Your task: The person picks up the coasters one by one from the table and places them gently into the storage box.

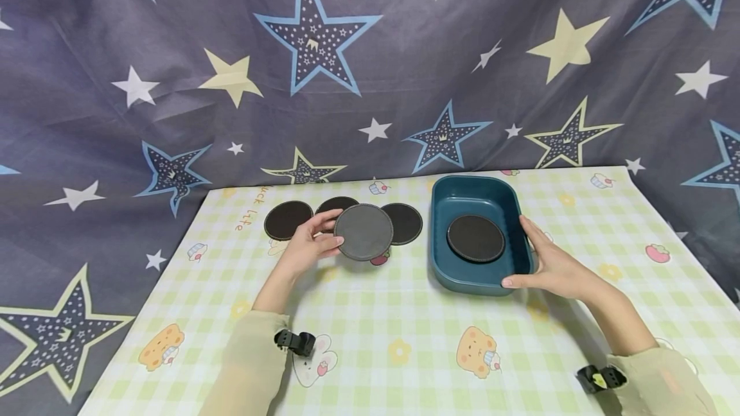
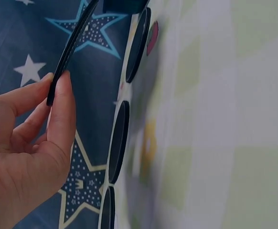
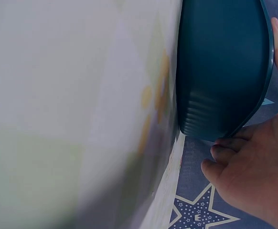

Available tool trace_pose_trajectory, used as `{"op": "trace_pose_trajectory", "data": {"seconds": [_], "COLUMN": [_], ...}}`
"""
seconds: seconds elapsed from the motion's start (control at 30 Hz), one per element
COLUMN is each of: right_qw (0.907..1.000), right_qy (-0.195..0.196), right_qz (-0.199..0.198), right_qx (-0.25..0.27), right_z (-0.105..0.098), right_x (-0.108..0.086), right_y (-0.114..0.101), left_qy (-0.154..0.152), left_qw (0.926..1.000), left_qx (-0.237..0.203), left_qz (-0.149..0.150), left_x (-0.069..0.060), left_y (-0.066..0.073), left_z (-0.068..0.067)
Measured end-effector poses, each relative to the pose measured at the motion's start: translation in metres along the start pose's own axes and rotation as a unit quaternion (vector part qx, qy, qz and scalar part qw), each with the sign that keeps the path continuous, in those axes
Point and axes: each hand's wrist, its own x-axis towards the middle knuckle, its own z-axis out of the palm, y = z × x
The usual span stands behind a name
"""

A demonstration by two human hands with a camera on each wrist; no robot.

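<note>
My left hand [image 1: 312, 244] pinches a round dark grey coaster [image 1: 364, 232] by its left edge, fingers on one face and thumb on the other. In the left wrist view this coaster [image 2: 71, 50] appears edge-on, raised above the table. Three more black coasters lie behind it: a left one [image 1: 288, 221], a partly covered middle one [image 1: 337, 203] and a right one [image 1: 405, 223]. My right hand [image 1: 552, 268] holds the near right corner of a teal rectangular bin [image 1: 462, 284], thumb at the front and fingers along the right side. Inside the bin lies another black coaster [image 1: 476, 238].
A green-and-white checked cloth [image 1: 399, 320] with cartoon prints covers the table. Behind it hangs a dark curtain [image 1: 393, 76] patterned with stars. Black bands [image 1: 295, 342] are worn around both wrists, over light sleeves.
</note>
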Motion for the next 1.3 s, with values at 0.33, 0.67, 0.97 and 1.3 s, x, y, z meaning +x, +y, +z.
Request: {"op": "trace_pose_trajectory", "data": {"seconds": [0.33,0.67,0.97,1.3], "right_qw": [1.0,1.0,1.0,1.0], "right_qy": [0.0,0.001,-0.002,0.001], "right_qz": [-0.001,-0.005,-0.007,-0.004], "right_qx": [0.0,0.0,-0.001,0.003], "right_z": [0.0,0.0,0.0,0.001], "right_x": [0.0,0.0,-0.001,0.0], "right_y": [0.001,0.001,0.0,0.001], "left_qy": [-0.025,-0.038,-0.04,-0.06], "left_qw": [0.9993,0.9986,0.9987,0.9975], "left_qx": [-0.025,-0.036,-0.03,-0.035], "left_qz": [0.007,0.005,0.002,0.009], "left_x": [0.01,0.02,0.029,0.033], "left_y": [0.006,0.012,0.015,0.021], "left_z": [0.021,0.043,0.064,0.082]}}
